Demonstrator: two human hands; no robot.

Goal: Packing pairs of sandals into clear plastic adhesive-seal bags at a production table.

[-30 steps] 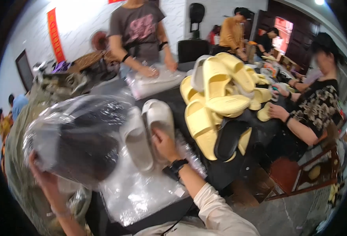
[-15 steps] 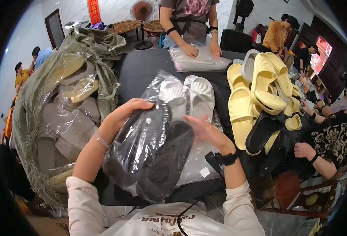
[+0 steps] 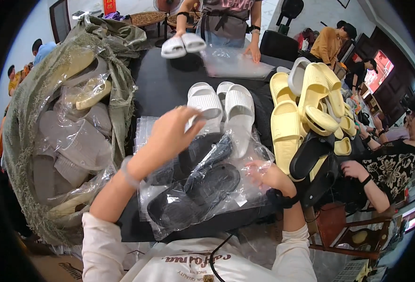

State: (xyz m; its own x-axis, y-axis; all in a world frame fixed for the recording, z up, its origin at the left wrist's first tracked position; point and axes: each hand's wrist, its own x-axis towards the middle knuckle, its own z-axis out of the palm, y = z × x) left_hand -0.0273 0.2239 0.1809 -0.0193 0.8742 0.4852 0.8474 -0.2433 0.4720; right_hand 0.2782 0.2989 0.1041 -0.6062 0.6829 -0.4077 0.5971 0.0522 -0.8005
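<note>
A pair of black slippers (image 3: 193, 197) in a clear plastic bag (image 3: 238, 199) lies in front of me, on top of flat clear bags (image 3: 144, 141). My right hand (image 3: 273, 178) is at the bag's right end, its fingers closed on the crinkled plastic. Above the bag's far left part is my left hand (image 3: 174, 134), apparently off the plastic; its fingers are smeared by motion. Just beyond it stand light grey slippers (image 3: 205, 103), with another light grey pair (image 3: 239, 110) to their right, partly under the plastic.
On the left a large green sack (image 3: 24, 155) holds bagged grey and yellow slippers. Yellow slippers (image 3: 285, 131) and a black slipper (image 3: 311, 152) are piled right. Across the black table (image 3: 160, 84), a co-worker lifts grey slippers (image 3: 183, 45) beside flat plastic bags (image 3: 235, 61). Others work at right.
The bagged black slippers have gone from upright in my hands to lying down. My left hand has let go and moved right. The co-worker now holds up a grey pair.
</note>
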